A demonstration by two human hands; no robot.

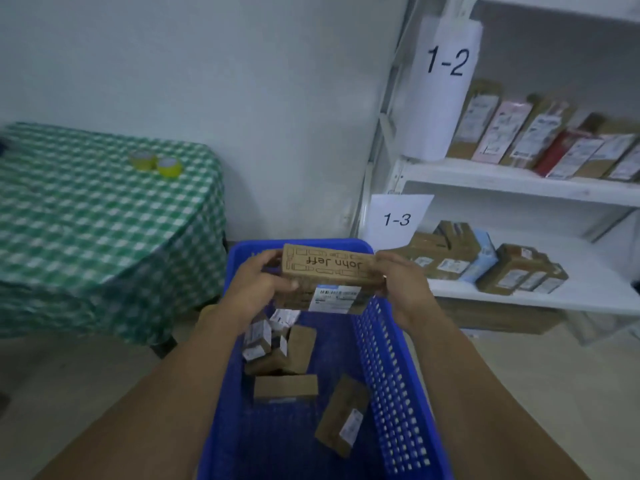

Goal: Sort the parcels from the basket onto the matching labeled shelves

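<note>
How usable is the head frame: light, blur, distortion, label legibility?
Head view: dim, flat, bluish light, no glare; wide-angle bowing on the shelf upright; soft all over, upper-shelf parcels smeared toward the right edge. Sign 1-2 and sign 1-3 read fine, as does "John Jeff" on the held box, upside down; its white shipping label is unreadable.

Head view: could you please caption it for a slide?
Left hand and right hand hold a cardboard parcel over the blue basket.
</note>
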